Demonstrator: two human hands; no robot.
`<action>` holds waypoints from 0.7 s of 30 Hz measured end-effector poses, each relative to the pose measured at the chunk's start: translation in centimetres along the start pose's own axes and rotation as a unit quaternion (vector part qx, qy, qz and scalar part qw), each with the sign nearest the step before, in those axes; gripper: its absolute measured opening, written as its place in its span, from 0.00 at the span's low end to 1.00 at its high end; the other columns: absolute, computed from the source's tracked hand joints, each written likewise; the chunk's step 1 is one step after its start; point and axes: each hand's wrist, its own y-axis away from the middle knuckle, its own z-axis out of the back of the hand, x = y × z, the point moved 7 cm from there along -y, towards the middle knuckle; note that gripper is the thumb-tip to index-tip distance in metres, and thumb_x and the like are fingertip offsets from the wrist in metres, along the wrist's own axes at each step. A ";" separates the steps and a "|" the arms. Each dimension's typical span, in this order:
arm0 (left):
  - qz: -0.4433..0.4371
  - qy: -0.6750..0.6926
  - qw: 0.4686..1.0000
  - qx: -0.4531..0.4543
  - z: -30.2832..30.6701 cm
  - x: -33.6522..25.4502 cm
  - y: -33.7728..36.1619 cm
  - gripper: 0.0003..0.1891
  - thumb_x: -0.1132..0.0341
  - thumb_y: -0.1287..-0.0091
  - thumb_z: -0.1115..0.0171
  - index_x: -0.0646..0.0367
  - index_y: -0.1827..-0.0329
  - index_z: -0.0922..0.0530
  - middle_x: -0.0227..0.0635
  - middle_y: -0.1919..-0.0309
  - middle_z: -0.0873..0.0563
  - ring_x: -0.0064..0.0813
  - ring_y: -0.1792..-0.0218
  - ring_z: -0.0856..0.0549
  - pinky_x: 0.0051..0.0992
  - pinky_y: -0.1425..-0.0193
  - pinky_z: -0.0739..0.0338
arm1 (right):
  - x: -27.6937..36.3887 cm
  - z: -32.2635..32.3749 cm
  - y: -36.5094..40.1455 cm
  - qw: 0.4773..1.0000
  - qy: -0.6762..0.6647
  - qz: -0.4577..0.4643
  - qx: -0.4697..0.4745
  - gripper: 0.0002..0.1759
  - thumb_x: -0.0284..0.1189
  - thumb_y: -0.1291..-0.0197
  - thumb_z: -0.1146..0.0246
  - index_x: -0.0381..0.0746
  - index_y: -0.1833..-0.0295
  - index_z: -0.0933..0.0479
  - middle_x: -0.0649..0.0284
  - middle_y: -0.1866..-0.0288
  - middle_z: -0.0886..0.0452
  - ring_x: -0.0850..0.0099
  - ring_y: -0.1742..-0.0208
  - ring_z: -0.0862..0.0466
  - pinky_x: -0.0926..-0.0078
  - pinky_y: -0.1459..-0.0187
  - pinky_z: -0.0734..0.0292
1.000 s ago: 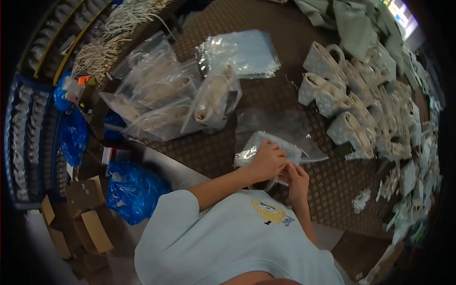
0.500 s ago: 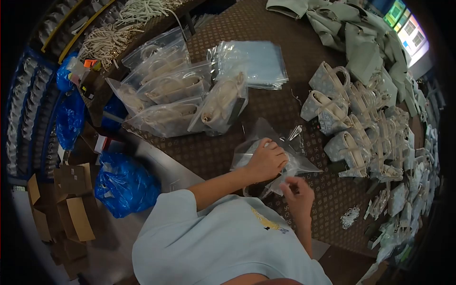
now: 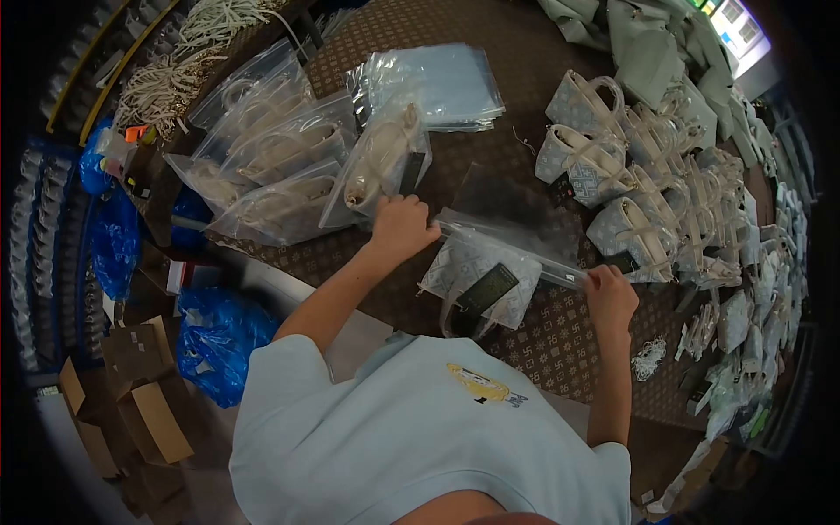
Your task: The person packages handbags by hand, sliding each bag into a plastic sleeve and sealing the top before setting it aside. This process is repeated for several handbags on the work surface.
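Note:
A clear plastic zip bag is stretched between my two hands along its slider edge. My left hand pinches its left end, near the wrapped handbags. At the other end, my right hand has its fingers closed on the corner. Just below that edge, close to my shirt, lies a pale patterned handbag with a dark tag on it. The handbag's upper part overlaps the plastic in this view.
Several handbags in clear bags lie to the left, beside a stack of flat plastic bags. Unwrapped handbags crowd the right of the brown patterned table. White ties lie at lower right; blue plastic sacks sit lower left.
My hands, close together over the plastic before, have moved apart to left and right, pulling the bag's edge taut. The patterned handbag and its dark tag now show clearly.

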 end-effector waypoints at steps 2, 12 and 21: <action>0.059 0.009 0.998 0.031 -0.2 1.2 -1.8 0.09 0.66 0.43 0.45 0.57 0.76 0.19 0.35 0.69 0.17 0.35 0.68 0.19 0.37 0.58 0.28 | -0.8 -1.4 -1.0 0.998 0.060 -0.022 -0.002 0.11 0.34 0.40 0.40 0.40 0.71 0.24 0.62 0.72 0.22 0.58 0.69 0.20 0.61 0.69 0.25; 0.363 0.708 0.597 -0.105 -9.2 2.4 -2.1 0.06 0.70 0.32 0.45 0.61 0.56 0.23 0.34 0.61 0.16 0.28 0.67 0.14 0.20 0.73 0.22 | -3.4 -12.7 -0.8 0.633 -0.718 -0.285 -0.043 0.18 0.36 0.31 0.45 0.39 0.42 0.26 0.66 0.64 0.18 0.79 0.72 0.18 0.85 0.78 0.28; 0.403 0.741 0.537 -0.011 -19.0 1.9 1.4 0.10 0.65 0.31 0.44 0.63 0.55 0.26 0.37 0.58 0.18 0.26 0.56 0.17 0.23 0.55 0.21 | -3.4 -26.0 2.9 0.451 -0.813 -0.360 -0.077 0.21 0.37 0.34 0.45 0.34 0.42 0.31 0.60 0.47 0.23 0.66 0.49 0.21 0.69 0.45 0.25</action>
